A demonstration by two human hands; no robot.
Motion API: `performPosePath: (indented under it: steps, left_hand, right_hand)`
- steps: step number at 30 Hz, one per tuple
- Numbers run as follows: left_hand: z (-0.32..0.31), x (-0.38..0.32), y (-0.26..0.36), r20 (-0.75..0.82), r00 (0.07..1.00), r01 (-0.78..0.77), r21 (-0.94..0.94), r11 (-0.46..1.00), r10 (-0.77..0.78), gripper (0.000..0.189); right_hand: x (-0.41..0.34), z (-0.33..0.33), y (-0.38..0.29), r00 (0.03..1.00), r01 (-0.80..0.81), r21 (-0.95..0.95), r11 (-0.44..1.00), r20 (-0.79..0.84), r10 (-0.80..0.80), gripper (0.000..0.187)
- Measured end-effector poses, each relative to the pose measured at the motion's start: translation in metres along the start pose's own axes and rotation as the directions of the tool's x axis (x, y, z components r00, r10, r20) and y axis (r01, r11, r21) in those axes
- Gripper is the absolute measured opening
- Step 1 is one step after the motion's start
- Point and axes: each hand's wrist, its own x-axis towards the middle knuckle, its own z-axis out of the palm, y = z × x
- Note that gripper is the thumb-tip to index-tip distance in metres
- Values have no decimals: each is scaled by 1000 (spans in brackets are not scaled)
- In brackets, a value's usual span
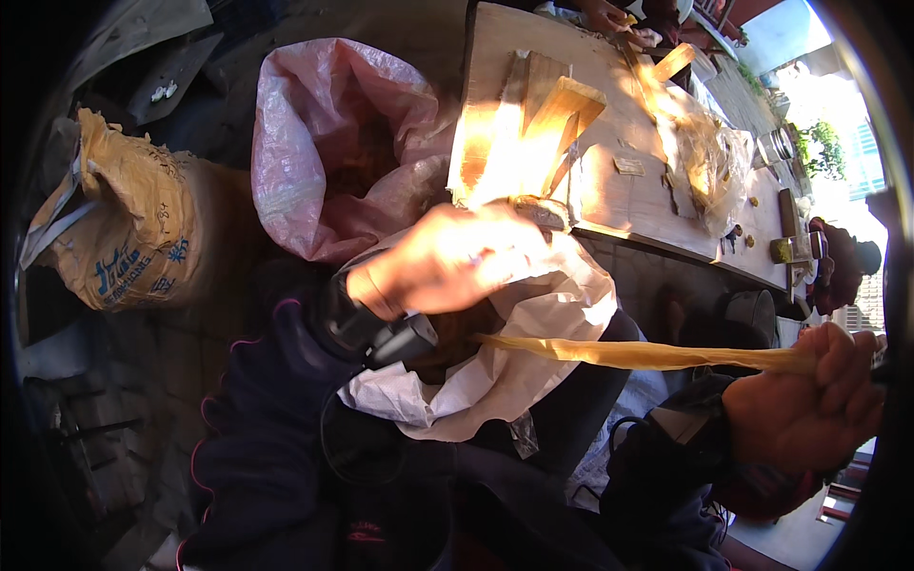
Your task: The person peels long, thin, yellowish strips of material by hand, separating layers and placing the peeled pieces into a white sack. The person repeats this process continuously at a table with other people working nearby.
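My right hand [807, 392], at the right, is closed around one end of a long, flat yellow strip [614, 352]. The strip stretches nearly level to the left, and its other end sits at the mouth of an open white woven sack [493, 410] in front of my body. What the strip is made of, I cannot tell. Above that sack is my left hand [450, 257], blurred and bright with sunlight, close to the table's near corner. Its fingertips are washed out, so whether they hold anything is unclear. Brown contents in the sack are dim and partly covered by my left wrist.
A wooden table [607, 193] carries an upright wooden board stand [553, 135], a clear plastic bag [721, 171] and a glass jar [792, 248]. Left stand an open pink woven sack [285, 157] and a brown paper sack [136, 235]. Another person's hands [607, 16] are at the far edge.
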Motion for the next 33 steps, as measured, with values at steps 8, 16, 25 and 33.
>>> performPosePath:
  steps: [8, 16, 25, 33]
  left_hand:
    - [87, -58, -45, 635, 704, 192, 260, 946, -317, 21]
    - [52, -39, 2, 242, 877, 430, -6, 903, -416, 31]
    - [-23, 61, 136, -367, 921, -142, -631, 763, -132, 38]
    - [-17, 42, 137, 86, 994, -79, 97, 992, 70, 19]
  right_hand:
    - [-3, 11, -19, 998, 35, 131, 991, -52, -28, 34]
    - [-9, -5, -34, 961, 145, -349, 926, -174, -216, 37]
    - [-42, -23, 7, 958, -174, 107, 979, -213, 193, 20]
    - [-54, -26, 13, 896, -422, 170, 890, -70, 438, 27]
